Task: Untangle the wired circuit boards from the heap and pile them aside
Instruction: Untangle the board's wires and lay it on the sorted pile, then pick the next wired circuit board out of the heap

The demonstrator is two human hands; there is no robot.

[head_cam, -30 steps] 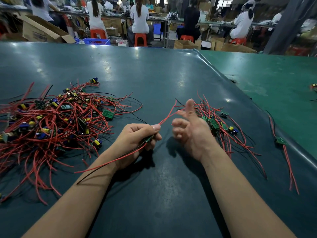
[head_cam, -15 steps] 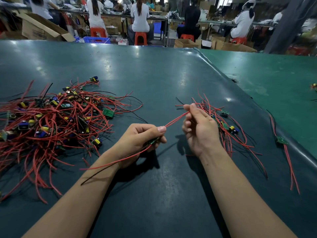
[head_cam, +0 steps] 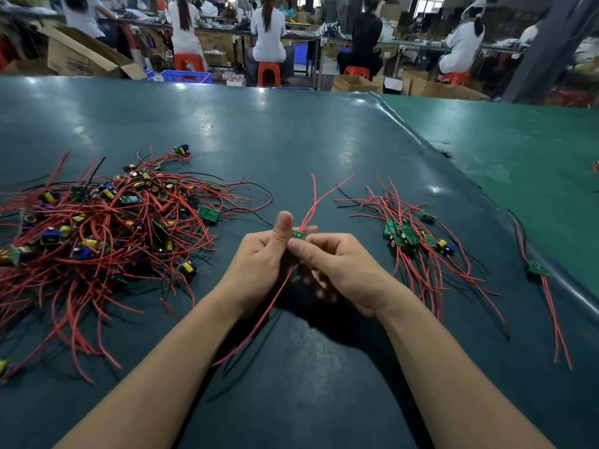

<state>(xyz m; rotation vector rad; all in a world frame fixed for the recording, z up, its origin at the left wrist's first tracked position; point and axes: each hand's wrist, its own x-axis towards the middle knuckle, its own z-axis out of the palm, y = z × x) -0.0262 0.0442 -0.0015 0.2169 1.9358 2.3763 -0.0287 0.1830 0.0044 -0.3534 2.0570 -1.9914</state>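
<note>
Green circuit board [head_cam: 299, 235], small and probably light, is being pinched between both hands, left hand [head_cam: 259, 264] and right hand [head_cam: 337, 267], midway between heap [head_cam: 107, 228] and sorted pile [head_cam: 411, 238]. Limp red wires [head_cam: 319, 197] are trailing; gripping the stiff board edges looks safest.

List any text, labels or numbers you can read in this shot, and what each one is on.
None can be read.
Held circuit board, pinched between left hand and right hand: pale marks, too small to read.
Cardboard box behind the table: dark print on its side, blurred.
Boards in the tangled heap and the sorted pile: any markings are too small to read.
</note>
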